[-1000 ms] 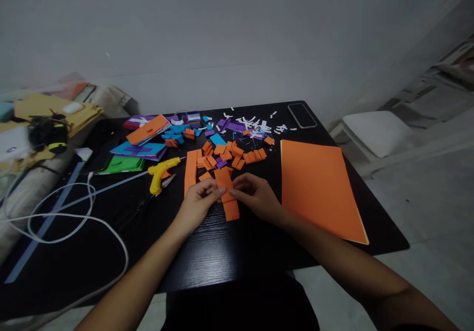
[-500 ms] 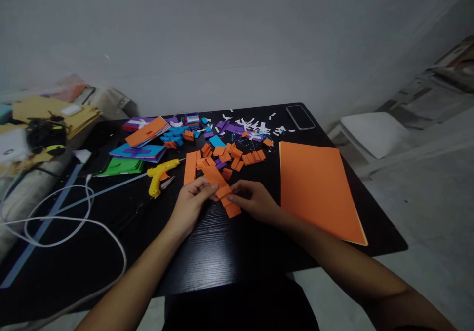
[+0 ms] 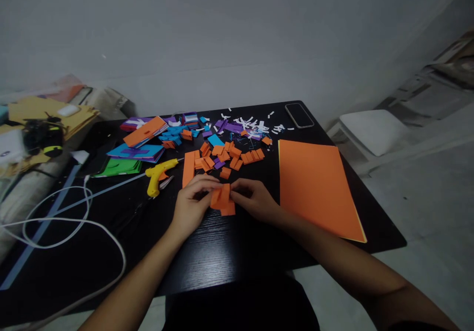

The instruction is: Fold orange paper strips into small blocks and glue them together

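Note:
Between my hands, over the near part of the black table, is a folded orange paper strip [image 3: 223, 199]. My left hand [image 3: 193, 200] pinches its left side, thumb in front and fingers behind. On the right side my right hand [image 3: 252, 198] grips it between thumb and fingertips. The strip bends back on itself, with its lower end hanging free. Just beyond lie small folded orange paper pieces [image 3: 237, 156], several in a loose cluster. A longer orange strip [image 3: 188, 168] rests behind my left hand.
Orange paper sheets [image 3: 320, 188] lie at right, with a phone [image 3: 299, 116] farther back. A yellow glue gun [image 3: 160, 175] rests on the left, near a white cable [image 3: 111, 232]. White paper scraps [image 3: 254, 126] and stacked coloured papers [image 3: 137, 151] spread along the back.
The orange strip, stretched out diagonally before, is now folded over into a shorter piece between my hands. My left fingers have shifted up along it.

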{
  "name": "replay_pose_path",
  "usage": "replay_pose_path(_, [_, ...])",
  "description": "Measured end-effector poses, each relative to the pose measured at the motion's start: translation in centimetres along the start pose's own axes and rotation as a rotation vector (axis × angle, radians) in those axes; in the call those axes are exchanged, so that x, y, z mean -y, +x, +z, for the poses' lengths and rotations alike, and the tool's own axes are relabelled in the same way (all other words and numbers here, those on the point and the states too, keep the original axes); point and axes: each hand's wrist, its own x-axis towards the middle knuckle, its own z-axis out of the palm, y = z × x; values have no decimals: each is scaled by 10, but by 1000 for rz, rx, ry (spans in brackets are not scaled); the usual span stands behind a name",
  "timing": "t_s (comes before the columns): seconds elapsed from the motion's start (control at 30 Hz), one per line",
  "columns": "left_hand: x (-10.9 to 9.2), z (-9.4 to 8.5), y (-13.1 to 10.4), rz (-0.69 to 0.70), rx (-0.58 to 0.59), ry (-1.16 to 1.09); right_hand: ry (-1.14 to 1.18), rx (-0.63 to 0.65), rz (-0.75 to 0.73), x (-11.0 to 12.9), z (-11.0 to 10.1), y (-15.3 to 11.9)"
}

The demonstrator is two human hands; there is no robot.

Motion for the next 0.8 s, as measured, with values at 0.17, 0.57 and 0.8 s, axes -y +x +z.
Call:
replay_pose_path(0.17, [-1,0,-4,183,6,176,36,6,-12,1,1,0])
replay_pose_path(0.57, [5,-1,-7,148,-10,167,17,-30,-57,0,0,-1])
replay_pose_path(0.8, [1,1,-6,114,30,139,46,-58,-35,-3,0,-1])
